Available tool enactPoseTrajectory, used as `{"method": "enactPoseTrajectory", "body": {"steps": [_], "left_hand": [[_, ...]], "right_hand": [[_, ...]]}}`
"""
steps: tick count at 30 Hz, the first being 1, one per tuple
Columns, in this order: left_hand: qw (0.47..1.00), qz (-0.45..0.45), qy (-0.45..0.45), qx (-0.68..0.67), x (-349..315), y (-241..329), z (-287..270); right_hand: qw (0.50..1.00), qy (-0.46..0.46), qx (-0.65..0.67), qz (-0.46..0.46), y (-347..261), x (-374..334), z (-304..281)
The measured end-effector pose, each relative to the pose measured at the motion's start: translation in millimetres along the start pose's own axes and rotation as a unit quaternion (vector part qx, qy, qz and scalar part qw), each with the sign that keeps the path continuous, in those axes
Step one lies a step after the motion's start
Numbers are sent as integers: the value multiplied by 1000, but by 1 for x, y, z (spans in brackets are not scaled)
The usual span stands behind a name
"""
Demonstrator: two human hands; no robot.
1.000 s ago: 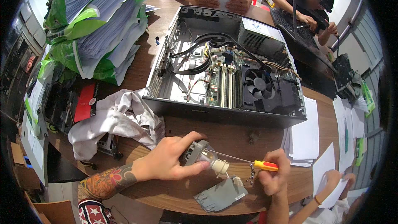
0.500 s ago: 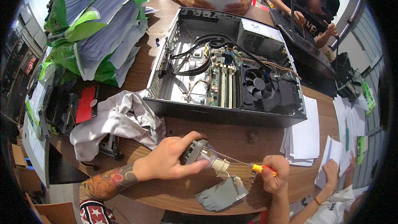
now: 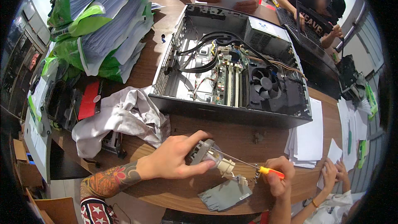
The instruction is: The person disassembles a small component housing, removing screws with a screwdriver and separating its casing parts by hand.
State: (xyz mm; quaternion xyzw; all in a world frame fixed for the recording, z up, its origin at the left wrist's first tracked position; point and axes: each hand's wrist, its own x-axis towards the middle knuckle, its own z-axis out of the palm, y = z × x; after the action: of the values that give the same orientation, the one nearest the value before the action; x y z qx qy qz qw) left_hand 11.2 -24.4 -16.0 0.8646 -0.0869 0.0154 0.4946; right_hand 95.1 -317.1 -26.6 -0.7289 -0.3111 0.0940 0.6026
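My left hand is closed round a lamp module with a grey frame, a clear bulb part and a cream base. In my right fist is a screwdriver with a yellow and red handle. Its long thin shaft slants up to the left, and the tip reaches the module's grey frame; exact contact is too small to tell. Below the module lies a flat grey cover plate, a small cream connector at its upper corner. Several tiny dark screws lie beside the screwdriver.
An opened computer case stands beyond my hands. A crumpled white cloth lies left, below tall paper stacks in green wrapping. Loose paper is at right. Another person's hands hold paper at lower right; two people sit opposite, one at a laptop.
The whole view has shifted slightly. My hands keep their holds on the module and screwdriver. At lower right, the other person's second hand has come to the paper.
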Motion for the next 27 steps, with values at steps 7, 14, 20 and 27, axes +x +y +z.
{"method": "enactPoseTrajectory", "body": {"steps": [7, 14, 20, 27], "left_hand": [[1000, 15, 8, 15, 0, -1, 2], [1000, -2, 10, 4, -1, -3, 2], [999, 21, 14, 23, -1, -5, 5], [999, 18, 17, 30, -1, -2, 4]], "right_hand": [[978, -53, -169, -107, -4, 12, -5], [995, 24, 90, 35, -5, -2, 8], [998, -13, -56, -16, 3, 4, -6], [999, 2, 13, -53, -5, 1, 4]]}}
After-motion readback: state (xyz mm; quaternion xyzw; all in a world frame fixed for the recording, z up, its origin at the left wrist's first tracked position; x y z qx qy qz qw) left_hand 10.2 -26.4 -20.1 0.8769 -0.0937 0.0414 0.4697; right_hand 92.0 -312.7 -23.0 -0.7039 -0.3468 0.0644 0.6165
